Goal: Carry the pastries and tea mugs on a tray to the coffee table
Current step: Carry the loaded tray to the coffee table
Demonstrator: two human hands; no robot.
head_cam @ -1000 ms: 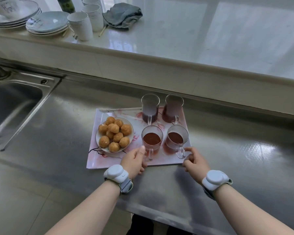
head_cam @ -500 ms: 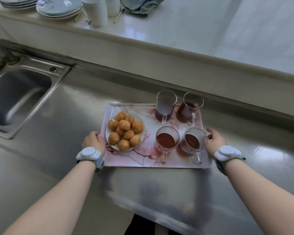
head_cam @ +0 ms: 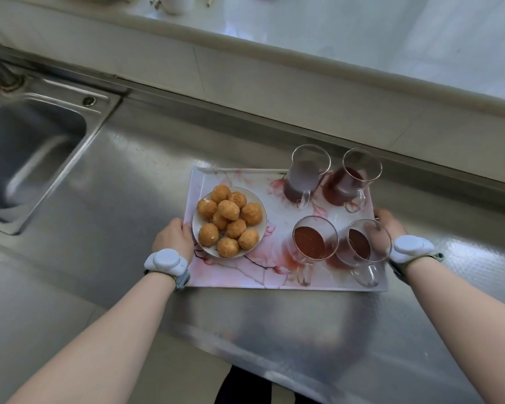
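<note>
A pink floral tray (head_cam: 239,277) lies on the steel counter (head_cam: 129,176). On its left half stands a white plate (head_cam: 260,206) piled with several round golden pastries (head_cam: 228,219). Its right half carries several glass mugs of dark tea: two at the back (head_cam: 306,177) (head_cam: 351,179) and two in front (head_cam: 312,244) (head_cam: 362,249). My left hand (head_cam: 173,237) grips the tray's left edge beside the plate. My right hand (head_cam: 389,224) holds the right edge, partly hidden behind the front right mug. The tray looks to be resting on the counter.
A steel sink (head_cam: 27,153) is sunk into the counter at the left. Behind the tray rises a tiled ledge (head_cam: 274,80) with a glossy upper counter (head_cam: 333,27) holding crockery at the top edge. The counter's front edge (head_cam: 245,354) runs close to my body.
Both hands went from the tray's near edge out to its left and right sides and now grip them. My view has tilted further down and closer.
</note>
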